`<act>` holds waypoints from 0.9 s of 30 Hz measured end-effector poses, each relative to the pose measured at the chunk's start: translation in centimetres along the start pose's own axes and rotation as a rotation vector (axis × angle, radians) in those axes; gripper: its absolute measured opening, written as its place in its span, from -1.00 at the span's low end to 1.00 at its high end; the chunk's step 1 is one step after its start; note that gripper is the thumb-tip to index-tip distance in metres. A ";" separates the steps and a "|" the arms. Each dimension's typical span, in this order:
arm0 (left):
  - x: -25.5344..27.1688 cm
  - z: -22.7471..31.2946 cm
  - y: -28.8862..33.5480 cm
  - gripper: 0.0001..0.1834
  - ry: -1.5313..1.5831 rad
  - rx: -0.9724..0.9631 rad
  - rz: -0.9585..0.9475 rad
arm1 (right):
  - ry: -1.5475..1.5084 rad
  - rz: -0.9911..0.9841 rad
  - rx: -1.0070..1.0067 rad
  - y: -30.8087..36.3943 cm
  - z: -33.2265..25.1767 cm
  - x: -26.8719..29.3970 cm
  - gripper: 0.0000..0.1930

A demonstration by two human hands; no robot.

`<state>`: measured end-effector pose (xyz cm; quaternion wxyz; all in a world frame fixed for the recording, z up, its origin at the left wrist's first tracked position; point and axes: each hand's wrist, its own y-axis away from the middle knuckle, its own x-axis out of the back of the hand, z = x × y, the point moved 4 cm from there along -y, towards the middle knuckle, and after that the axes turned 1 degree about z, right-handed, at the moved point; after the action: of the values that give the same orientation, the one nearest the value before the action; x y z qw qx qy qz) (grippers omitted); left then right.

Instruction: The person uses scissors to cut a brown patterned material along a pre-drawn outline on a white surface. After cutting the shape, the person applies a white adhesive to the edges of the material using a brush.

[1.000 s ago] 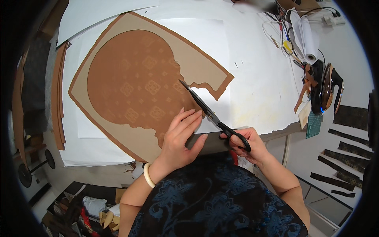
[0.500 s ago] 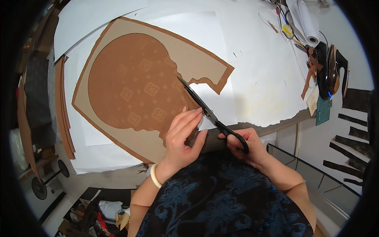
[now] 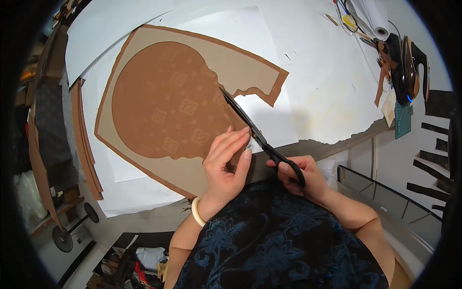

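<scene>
A piece of brown fabric [image 3: 159, 91] with a pale medallion pattern, rounded at the far left and wavy along its edges, lies on a beige, brown-bordered piece [image 3: 240, 60]. My right hand [image 3: 303, 178] is closed round the handles of black scissors [image 3: 257, 136]. Their blades point away to the left, with the tips at the wavy edge of the patterned fabric. On the near part of that fabric rests my left hand [image 3: 225, 161], fingers stretched out and thumb apart. Its fingertips are beside the scissors' pivot. The fabric beneath the left hand is partly hidden.
White paper [image 3: 332, 82] covers the table, torn along its near right edge. An iron [image 3: 409, 70], a paper roll [image 3: 373, 19] and a green cutting mat [image 3: 403, 120] are at the right. Brown strips [image 3: 85, 139] lie at the left edge. Below stands a bin of scraps [image 3: 130, 260].
The whole view has shifted and turned slightly. Both hands keep nearly the same pose, and the scissors stay at the wavy fabric edge with little visible movement.
</scene>
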<state>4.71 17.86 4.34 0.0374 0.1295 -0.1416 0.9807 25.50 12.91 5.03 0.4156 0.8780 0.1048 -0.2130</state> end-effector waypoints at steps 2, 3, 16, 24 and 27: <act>0.1 -0.2 0.1 -0.72 0.050 0.029 0.010 | -0.013 0.012 0.002 0.1 0.3 -0.6 -0.61; 0.2 -0.3 0.1 -0.73 0.077 0.041 0.018 | -0.021 0.024 -0.007 0.1 0.4 -1.0 -0.61; 0.7 -1.5 0.5 -0.80 0.332 0.144 0.144 | -0.125 0.104 0.047 0.3 2.8 -4.8 -0.58; 0.8 -1.6 0.7 -0.79 0.371 0.154 0.166 | -0.031 0.150 0.080 -0.3 2.5 -4.4 -0.62; 0.8 -1.6 0.7 -0.79 0.368 0.151 0.171 | -0.033 0.150 0.091 -0.6 2.1 -4.1 -0.63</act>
<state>3.51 17.68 2.83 -0.0304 -0.0619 -0.0690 0.9952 20.98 11.62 5.32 0.3918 0.8977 0.0220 -0.2004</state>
